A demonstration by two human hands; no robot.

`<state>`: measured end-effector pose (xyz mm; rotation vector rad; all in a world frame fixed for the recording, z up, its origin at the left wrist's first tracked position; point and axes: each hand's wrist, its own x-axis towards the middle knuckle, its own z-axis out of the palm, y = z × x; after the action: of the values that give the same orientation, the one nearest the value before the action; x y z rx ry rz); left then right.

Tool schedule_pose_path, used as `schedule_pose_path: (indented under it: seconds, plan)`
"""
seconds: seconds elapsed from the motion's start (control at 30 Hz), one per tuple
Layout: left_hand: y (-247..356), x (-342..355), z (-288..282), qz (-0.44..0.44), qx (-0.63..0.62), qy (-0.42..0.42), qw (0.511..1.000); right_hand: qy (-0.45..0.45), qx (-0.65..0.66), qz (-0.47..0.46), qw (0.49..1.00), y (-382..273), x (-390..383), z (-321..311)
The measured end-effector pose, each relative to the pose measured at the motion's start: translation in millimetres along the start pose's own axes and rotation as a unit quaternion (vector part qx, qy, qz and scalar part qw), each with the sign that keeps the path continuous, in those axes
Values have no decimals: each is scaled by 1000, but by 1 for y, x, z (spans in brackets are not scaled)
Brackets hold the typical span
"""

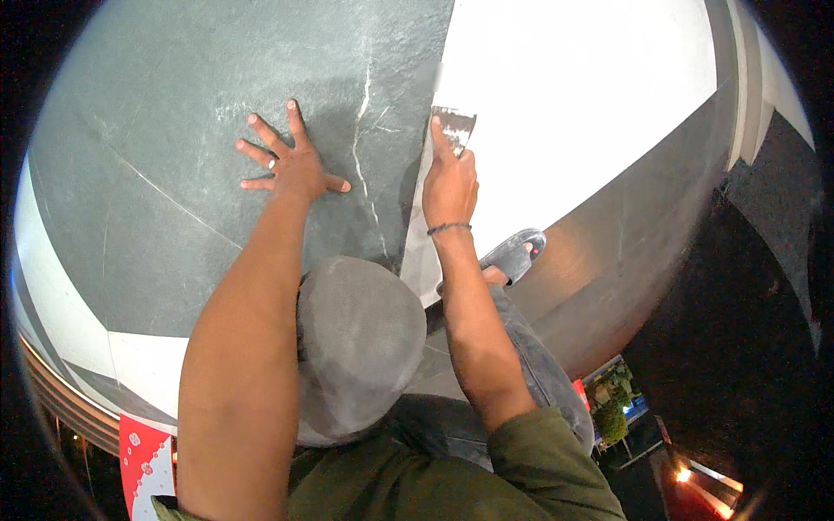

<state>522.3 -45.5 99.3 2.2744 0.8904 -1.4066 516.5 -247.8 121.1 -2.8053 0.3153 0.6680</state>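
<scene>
My left hand (295,168) leans on the dark grey slab (174,78), palm down with the fingers spread wide; a ring is on one finger. White veins run down the slab just right of it. In my right hand (449,193) is a putty knife (462,130), its handle hidden by my fingers. The index finger lies along the wide blade, which is smeared white and dark. The blade is over the seam where the grey slab meets a white panel (591,87). A dark bracelet circles the right wrist.
A grey cap (360,347) fills the lower middle between my forearms. My foot in a dark slide sandal (519,254) stands at the white panel's near edge. A red and white patterned sheet (146,464) is at the lower left. A brown-grey band (599,234) borders the white panel.
</scene>
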Motion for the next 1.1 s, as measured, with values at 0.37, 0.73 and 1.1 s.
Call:
schedule_pose_path:
  seconds: [0.37, 0.73, 1.1]
  plan:
    - [4, -2, 0, -4, -9, -9, 1000, 17, -4, 4, 1000, -2, -3, 6]
    - [4, 4, 5, -2, -15, -11, 1000, 43, -27, -79, 996, -45, 147, -53]
    - [0, 6, 8, -9, -19, -17, 1000, 56, -26, -51, 997, -52, 145, -37]
